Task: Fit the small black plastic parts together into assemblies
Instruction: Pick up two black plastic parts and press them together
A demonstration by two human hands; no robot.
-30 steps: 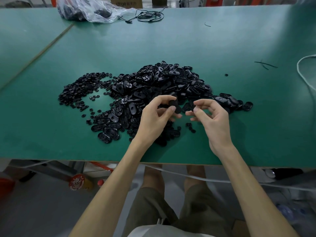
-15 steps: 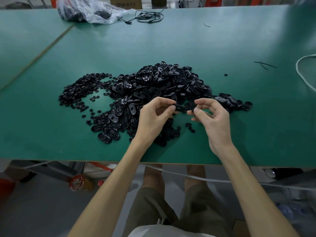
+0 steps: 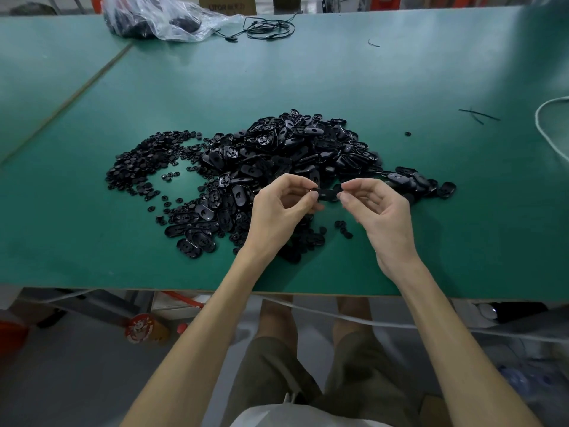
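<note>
Now black part [image 3: 326, 193] pinched between left hand [image 3: 281, 208], right hand [image 3: 377, 211].

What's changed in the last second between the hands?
The left hand has turned its black oval part to lie sideways between the hands, and the right hand now pinches its other end. The pile of black parts and plastic bag stayed put.

black parts [image 3: 277, 155] | green table [image 3: 400, 72] | white cable [image 3: 546, 131] | olive shorts [image 3: 354, 365]
</note>
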